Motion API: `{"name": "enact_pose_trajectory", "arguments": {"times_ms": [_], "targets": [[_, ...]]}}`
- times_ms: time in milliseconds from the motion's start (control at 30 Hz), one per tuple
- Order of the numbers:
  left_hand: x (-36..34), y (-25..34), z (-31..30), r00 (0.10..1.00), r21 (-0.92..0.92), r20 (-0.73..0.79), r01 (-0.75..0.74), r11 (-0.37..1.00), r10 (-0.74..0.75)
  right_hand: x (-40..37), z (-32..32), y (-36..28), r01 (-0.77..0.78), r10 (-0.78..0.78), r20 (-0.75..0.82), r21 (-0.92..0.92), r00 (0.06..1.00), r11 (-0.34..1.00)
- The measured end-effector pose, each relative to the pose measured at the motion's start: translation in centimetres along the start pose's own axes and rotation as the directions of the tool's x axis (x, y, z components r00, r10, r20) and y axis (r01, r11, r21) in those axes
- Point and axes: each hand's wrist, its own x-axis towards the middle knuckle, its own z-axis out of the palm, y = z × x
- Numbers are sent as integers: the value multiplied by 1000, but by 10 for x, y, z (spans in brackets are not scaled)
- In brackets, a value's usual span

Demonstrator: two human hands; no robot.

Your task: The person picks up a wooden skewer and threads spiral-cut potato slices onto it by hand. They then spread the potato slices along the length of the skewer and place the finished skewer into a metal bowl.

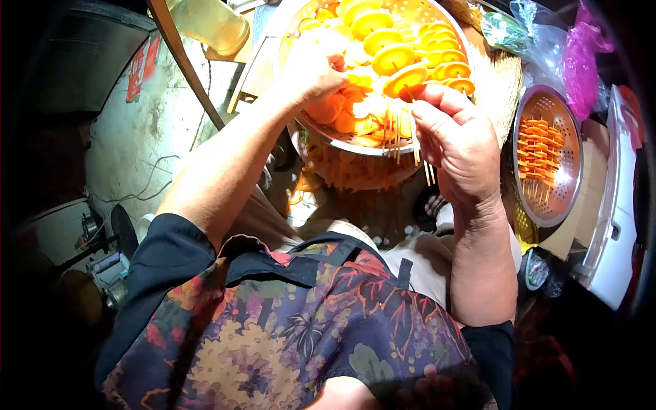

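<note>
A large perforated metal bowl (410, 147) in front of me is filled with yellow and orange round slices, many on thin wooden skewers. My right hand (456, 140) is closed around a skewer (414, 137) that carries an orange slice (406, 79) at its top, just over the bowl's near rim. My left hand (316, 71) reaches into the bowl's left side, fingers curled on the loose orange slices (342, 113); whether it grips one is hidden by glare.
A smaller metal colander (570, 174) at the right holds several finished orange skewers (538, 154). Plastic bags (560, 41) lie behind it, and a white appliance (618, 205) stands at the far right. A glass jar (212, 24) sits at the upper left.
</note>
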Motion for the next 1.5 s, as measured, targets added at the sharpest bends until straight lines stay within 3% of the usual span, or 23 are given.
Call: {"name": "enact_pose_trajectory", "arguments": {"times_ms": [33,67,100,133,167,200,267,333,400,567,800,900,1000,1067,1267,1500], "targets": [[3,-2,-2,999,-135,-3,53,989,-53,-1,-1,-1,-2,2,10,17,1000,1000],[4,3,-8,999,-125,-7,43,991,-44,-2,-2,-1,10,-10,10,25,1000,1000],[2,7,-14,977,-411,23,201,889,-210,-2,-3,-3,9,-9,24,16,1000,1000],[3,10,-21,930,-653,99,329,682,-354,-3,-3,-4,8,-8,40,7,999,1000],[4,10,-29,868,-735,179,431,524,-463,-4,-4,-5,-10,10,51,-6,999,1000],[6,8,-32,871,-732,165,423,534,-464,-5,-5,-5,2,-2,61,-1,998,1000],[11,6,-43,830,-935,272,347,70,-486,-7,-5,-5,-20,28,50,-160,998,987],[9,12,-59,819,-953,245,301,26,-519,-8,-7,-2,-49,62,52,-226,997,973],[8,18,-69,776,-969,242,223,-106,-582,-11,-3,-1,-60,69,34,-216,997,975],[5,28,-74,749,-982,177,94,-161,-638,-12,1,2,-66,79,61,-201,995,977],[8,16,-72,754,-949,238,45,-313,-612,-11,4,5,-105,121,87,-163,989,981],[8,15,-72,748,-970,198,58,-235,-634,-9,3,8,-111,124,76,-150,989,982],[8,6,-66,812,-983,153,67,-170,-563,-8,3,6,-97,110,72,-161,991,982],[6,5,-63,840,-998,56,66,-1,-539,-7,3,8,-103,113,70,-135,991,985],[2,5,-63,888,-996,89,89,-22,-452,-5,2,14,-84,92,56,-129,994,988],[2,8,-66,873,-992,82,120,49,-482,-2,5,16,-80,84,20,-146,996,986]]}}
